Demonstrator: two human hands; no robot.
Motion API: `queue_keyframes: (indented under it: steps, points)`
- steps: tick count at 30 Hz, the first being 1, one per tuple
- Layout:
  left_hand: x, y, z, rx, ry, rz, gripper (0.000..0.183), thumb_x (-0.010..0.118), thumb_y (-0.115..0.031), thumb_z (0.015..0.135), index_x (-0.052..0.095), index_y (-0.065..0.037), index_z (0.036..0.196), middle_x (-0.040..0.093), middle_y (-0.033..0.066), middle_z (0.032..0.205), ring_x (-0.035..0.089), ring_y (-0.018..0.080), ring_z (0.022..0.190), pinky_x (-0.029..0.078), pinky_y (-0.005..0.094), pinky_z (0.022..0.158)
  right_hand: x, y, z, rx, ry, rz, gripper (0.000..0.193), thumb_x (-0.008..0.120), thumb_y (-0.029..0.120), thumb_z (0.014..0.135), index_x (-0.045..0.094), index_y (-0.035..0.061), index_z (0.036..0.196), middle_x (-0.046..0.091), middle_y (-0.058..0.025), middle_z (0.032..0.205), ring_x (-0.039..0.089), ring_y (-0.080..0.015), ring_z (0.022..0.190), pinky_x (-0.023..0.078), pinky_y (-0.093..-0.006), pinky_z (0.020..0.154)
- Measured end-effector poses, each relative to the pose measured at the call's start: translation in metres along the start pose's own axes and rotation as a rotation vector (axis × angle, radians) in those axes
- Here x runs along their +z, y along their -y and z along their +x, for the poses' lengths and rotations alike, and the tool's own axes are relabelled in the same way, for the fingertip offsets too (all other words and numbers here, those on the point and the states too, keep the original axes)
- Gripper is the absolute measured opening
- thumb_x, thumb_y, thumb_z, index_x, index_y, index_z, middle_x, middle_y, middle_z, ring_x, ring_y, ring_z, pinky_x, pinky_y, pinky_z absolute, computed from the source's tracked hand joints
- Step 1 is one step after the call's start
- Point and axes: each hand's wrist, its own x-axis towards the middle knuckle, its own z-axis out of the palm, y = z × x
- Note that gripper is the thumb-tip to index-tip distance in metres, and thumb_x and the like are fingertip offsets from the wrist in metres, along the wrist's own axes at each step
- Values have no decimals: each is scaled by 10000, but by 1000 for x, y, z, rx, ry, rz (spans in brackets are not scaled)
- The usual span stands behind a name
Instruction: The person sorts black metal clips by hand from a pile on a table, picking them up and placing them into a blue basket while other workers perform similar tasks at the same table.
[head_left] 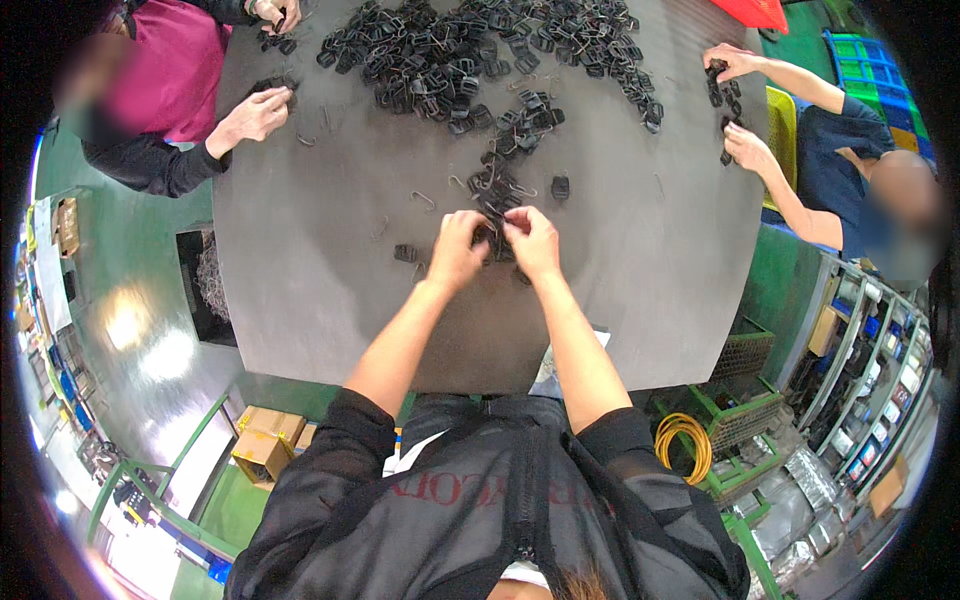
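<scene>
A grey surface (660, 270) stands on a green floor (110, 240). The left hand (457, 250) and right hand (533, 242) have fingers drawn narrow — I cannot tell what either grips — at a trail of black buckles (491, 186) lying between and just beyond them. Its long axis slants away from the hands, slightly rightward, toward the large heap of buckles (448, 82); one loose buckle (560, 188) sits right of the trail.

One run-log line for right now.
left hand: at black parts | right hand: at same parts | grey table: loose metal hooks, larger black pile beyond
</scene>
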Motion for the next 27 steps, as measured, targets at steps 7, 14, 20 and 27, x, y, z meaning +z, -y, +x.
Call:
queue_keyframes:
  steps: [7, 14, 20, 27]
  points:
    - [-61, -1, -3, -457, 32, -489, 229, 595, -130, 855, 588, -47, 1068, 639, 4, 805, 571, 79, 677, 474, 234, 635, -54, 8, 1, 190, 140, 331, 205, 646, 28, 767, 621, 36, 971, 630, -27, 823, 582, -80, 692, 471, -219, 577]
    - [-70, -3, -19, -554, 25, -827, 196, 594, -224, 876, 638, -81, 1002, 619, -30, 853, 536, 50, 727, 443, 223, 620, -87, 6, 11, 326, 258, 553, 279, 647, 47, 745, 613, 29, 1021, 597, 0, 784, 553, -69, 660, 421, -197, 544]
    - [-79, -2, -28, -568, -13, -687, 229, 615, -290, 871, 668, -85, 960, 583, -54, 781, 470, 33, 653, 388, 201, 578, -102, -9, 23, 389, 252, 863, 208, 617, 111, 833, 594, 62, 1034, 616, -5, 838, 603, -123, 704, 475, -241, 600]
    - [-94, 4, -21, -582, 149, -1210, 206, 555, -239, 908, 591, -71, 1024, 559, -16, 720, 550, 86, 668, 495, 262, 630, -85, 18, 49, 31, 64, -85, 183, 625, 74, 818, 646, 30, 994, 670, -77, 947, 647, -159, 856, 506, -265, 738]
